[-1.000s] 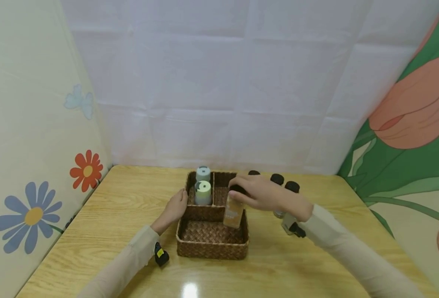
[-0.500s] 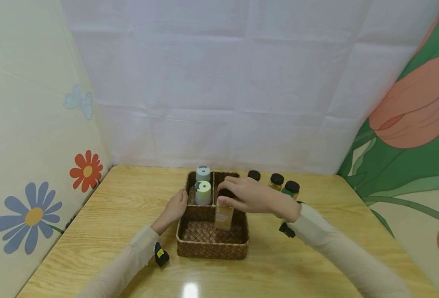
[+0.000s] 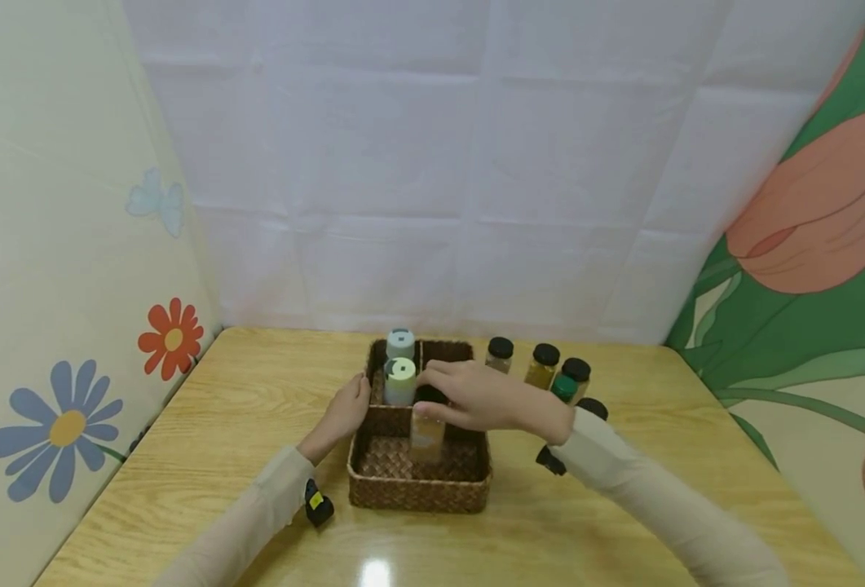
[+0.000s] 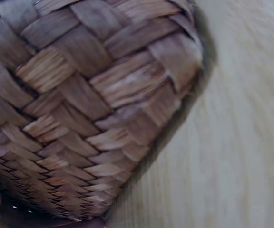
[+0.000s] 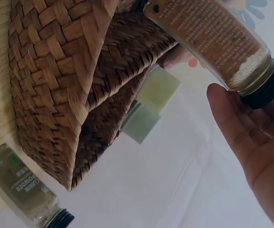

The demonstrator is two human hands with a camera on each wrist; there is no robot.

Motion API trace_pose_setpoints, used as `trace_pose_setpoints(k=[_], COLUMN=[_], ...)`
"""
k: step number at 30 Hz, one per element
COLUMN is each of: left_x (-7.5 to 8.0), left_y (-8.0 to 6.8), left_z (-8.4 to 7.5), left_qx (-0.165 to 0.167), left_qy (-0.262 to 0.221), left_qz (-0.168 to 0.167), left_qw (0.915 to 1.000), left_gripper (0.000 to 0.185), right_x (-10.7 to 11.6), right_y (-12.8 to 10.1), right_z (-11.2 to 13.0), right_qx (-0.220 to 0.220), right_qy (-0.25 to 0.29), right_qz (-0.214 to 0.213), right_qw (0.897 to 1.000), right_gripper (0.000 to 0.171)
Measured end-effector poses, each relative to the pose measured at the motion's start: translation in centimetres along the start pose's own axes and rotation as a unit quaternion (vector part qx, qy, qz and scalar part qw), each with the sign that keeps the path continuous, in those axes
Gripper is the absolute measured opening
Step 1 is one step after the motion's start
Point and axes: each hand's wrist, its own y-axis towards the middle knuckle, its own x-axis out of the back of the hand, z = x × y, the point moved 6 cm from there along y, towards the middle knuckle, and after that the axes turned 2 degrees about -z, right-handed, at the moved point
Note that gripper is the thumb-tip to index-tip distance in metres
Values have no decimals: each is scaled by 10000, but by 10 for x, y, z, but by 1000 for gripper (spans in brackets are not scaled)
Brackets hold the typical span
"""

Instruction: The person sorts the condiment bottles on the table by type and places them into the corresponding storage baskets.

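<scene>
A woven brown basket [image 3: 417, 492] with divided compartments stands mid-table. My right hand [image 3: 434, 401] grips a glass spice jar [image 3: 428, 436] of brown powder by its black cap, upright and low over the basket's big front compartment. In the right wrist view the spice jar [image 5: 208, 40] lies against my fingers [image 5: 232, 123] beside the basket [image 5: 56, 80]. My left hand [image 3: 350, 408] rests with straight fingers against the basket's left wall [image 4: 80, 109]. Two pale capped bottles [image 3: 400, 380] stand in the back left compartment.
Several black-capped spice jars [image 3: 544, 364] and a green-capped one [image 3: 564, 386] stand on the wooden table [image 3: 241, 408] right of the basket; one such jar [image 5: 23, 190] shows in the right wrist view. Fabric walls close in the back and both sides.
My right hand has carried the spice jar leftward and lower into the front compartment, uncovering the jars at the right. The left hand has stayed against the basket.
</scene>
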Motion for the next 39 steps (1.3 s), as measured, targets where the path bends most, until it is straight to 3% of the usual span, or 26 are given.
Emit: trace_pose_setpoints(k=[15,29,39], left_x=[1,4,5], left_y=[-1,1,1], left_z=[1,0,1], left_qx=[30,-42,-210], left_qy=[24,-60,-125], left_qz=[-43,-173,-291], left_qw=[10000,9998,9993], left_gripper=[48,42,40], right_x=[-18,-30,-38], right_y=[22,39,49], right_z=[12,16,16], right_qx=[295,-3,38], right_qy=[-591,-413,-353], right_qz=[520,998,1054], right_qw=[9965,9941,9938], right_gripper=[43,52,51])
